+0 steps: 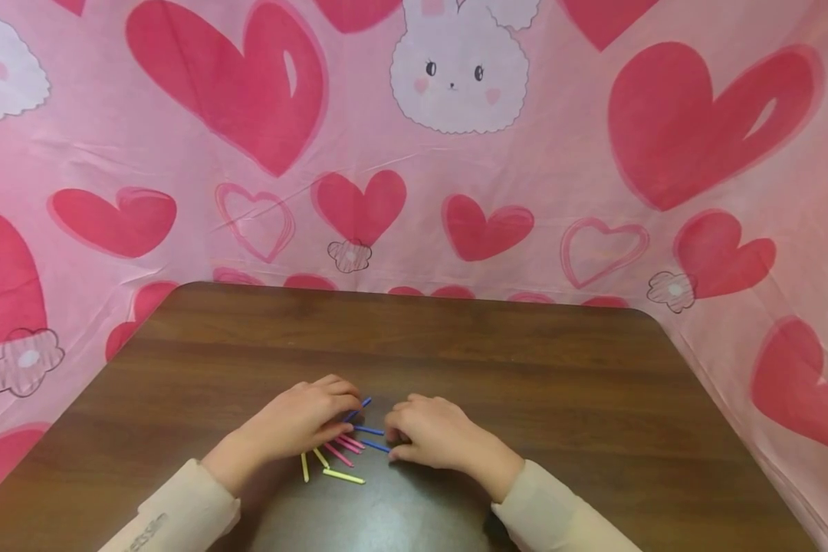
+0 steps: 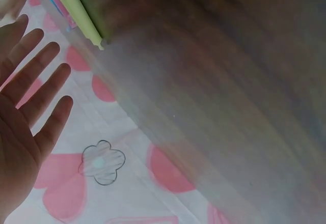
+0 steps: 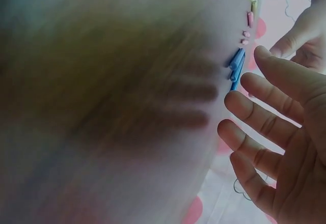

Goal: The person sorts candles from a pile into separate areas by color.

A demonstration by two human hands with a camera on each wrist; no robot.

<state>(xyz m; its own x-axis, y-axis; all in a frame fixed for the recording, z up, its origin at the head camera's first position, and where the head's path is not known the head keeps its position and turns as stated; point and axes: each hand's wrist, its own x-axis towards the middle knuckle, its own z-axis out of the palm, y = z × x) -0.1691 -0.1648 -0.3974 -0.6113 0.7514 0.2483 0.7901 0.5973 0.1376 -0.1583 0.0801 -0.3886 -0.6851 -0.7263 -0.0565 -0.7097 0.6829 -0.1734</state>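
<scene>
Short thin sticks lie loosely fanned on the brown table between the hands. Three are blue, with pink sticks and yellow sticks nearer the front. My left hand hovers over the left side of the group, covering some stick ends. In the left wrist view, the left hand has straight, spread fingers, and a yellow stick shows beyond them. Right of the blue sticks is my right hand, its fingertips at their ends. The right wrist view shows that hand's loosely bent fingers beside blue sticks.
The wooden table extends behind and to both sides of the hands. A pink cloth with hearts and a rabbit hangs around its back and sides. Beige sleeves cover both forearms.
</scene>
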